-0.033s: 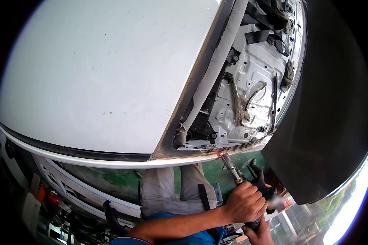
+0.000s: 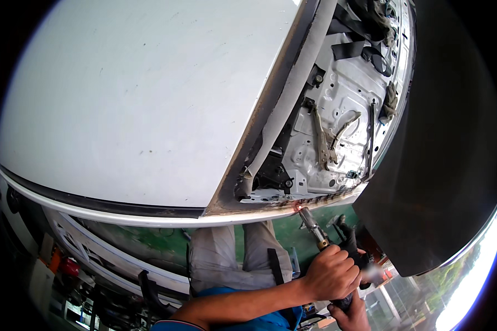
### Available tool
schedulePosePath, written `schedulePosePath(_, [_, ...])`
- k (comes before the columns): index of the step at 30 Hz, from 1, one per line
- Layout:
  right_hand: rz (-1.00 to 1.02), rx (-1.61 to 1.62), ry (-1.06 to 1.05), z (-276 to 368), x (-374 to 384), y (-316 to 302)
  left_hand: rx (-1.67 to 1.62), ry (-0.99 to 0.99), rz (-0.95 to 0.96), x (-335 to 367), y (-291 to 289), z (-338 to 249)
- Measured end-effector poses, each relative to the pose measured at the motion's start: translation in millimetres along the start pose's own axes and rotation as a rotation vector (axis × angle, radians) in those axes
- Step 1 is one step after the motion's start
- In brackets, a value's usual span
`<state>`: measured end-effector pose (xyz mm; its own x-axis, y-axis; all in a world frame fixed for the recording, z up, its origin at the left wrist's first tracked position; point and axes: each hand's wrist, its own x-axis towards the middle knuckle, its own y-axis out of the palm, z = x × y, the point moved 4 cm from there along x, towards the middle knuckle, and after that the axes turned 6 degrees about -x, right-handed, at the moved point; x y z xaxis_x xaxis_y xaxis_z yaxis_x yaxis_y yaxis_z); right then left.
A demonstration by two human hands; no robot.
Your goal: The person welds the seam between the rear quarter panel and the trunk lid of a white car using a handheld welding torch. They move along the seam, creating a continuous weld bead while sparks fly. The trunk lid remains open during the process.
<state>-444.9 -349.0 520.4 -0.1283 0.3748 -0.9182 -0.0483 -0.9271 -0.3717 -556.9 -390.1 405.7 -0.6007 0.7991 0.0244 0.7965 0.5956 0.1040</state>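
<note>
My left arm reaches across to the right, and my left hand (image 2: 332,271) is wrapped around the black body of a rod-shaped tool with a metal barrel (image 2: 313,227) and a brass-coloured collar. Just below it my right hand (image 2: 352,315) grips the rear end of the same tool; part of that hand is cut off by the frame. The tip of the barrel meets the white, scorched edge (image 2: 294,208) of a car's roof frame, where a small red glow shows. What kind of tool it is I cannot make out for certain.
The white car roof (image 2: 132,105) fills the upper left. A bare inner metal panel (image 2: 348,99) with brackets and black straps shows past the opening. At the right is a large dark panel (image 2: 447,138). Beneath lies a green floor (image 2: 160,240); a person (image 2: 350,237) is further off.
</note>
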Motion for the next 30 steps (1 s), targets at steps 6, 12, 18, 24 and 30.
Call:
schedulePosePath(6, [0.029,-0.066,-0.069,9.9,9.6,-12.2,0.015,-0.021,-0.074,6.7,2.6,3.9])
schedulePosePath(12, [0.062,-0.119,-0.017,-1.5,10.6,-14.4,0.015,-0.039,-0.075,5.6,0.8,5.7])
schedulePosePath(18, [0.079,-0.109,-0.022,4.4,11.8,-13.2,0.003,-0.041,-0.074,5.4,-1.4,6.3])
schedulePosePath(24, [0.074,-0.153,-0.039,-5.1,10.0,-14.3,-0.005,-0.044,-0.081,5.7,-2.2,6.3])
schedulePosePath(30, [0.083,-0.181,0.005,-12.8,6.4,-15.4,-0.019,-0.051,-0.098,8.0,-5.0,5.2])
